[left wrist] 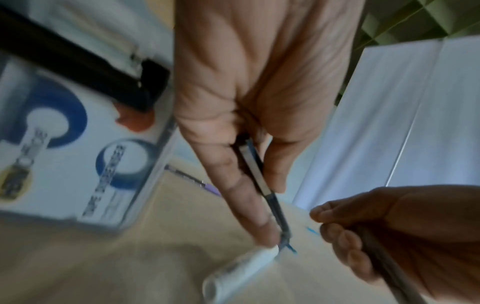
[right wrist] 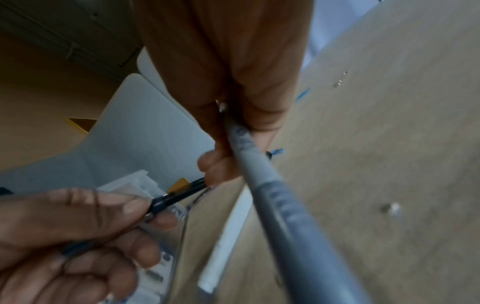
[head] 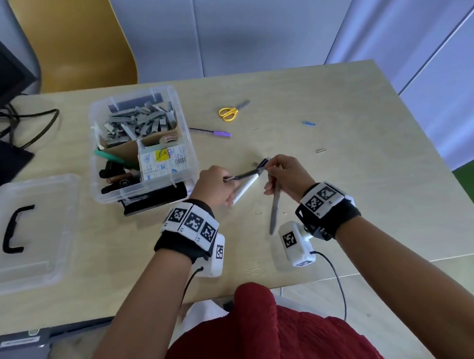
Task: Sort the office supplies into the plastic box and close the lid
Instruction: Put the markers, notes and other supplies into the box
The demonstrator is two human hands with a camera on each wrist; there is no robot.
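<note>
Above the table's middle, my left hand (head: 222, 189) pinches a thin dark pen (head: 242, 175) and also holds a white pen (head: 246, 189) beneath it. My right hand (head: 275, 171) grips a grey pen (head: 274, 207) that hangs down, and its fingertips touch the dark pen's far end. In the left wrist view the dark pen (left wrist: 262, 181) runs along my fingers above the white pen (left wrist: 241, 269). The right wrist view shows the grey pen (right wrist: 272, 195) up close. The clear plastic box (head: 186, 143) stands open at the left, with staples, tape and pens inside. Its lid (head: 56, 260) lies further left.
Yellow scissors (head: 229, 113), a purple pen (head: 211, 131), a blue paper clip (head: 309, 123) and a silver clip (head: 321, 150) lie on the table beyond my hands. A black stapler (head: 154, 201) lies against the box's front. Cables and a monitor sit at the far left.
</note>
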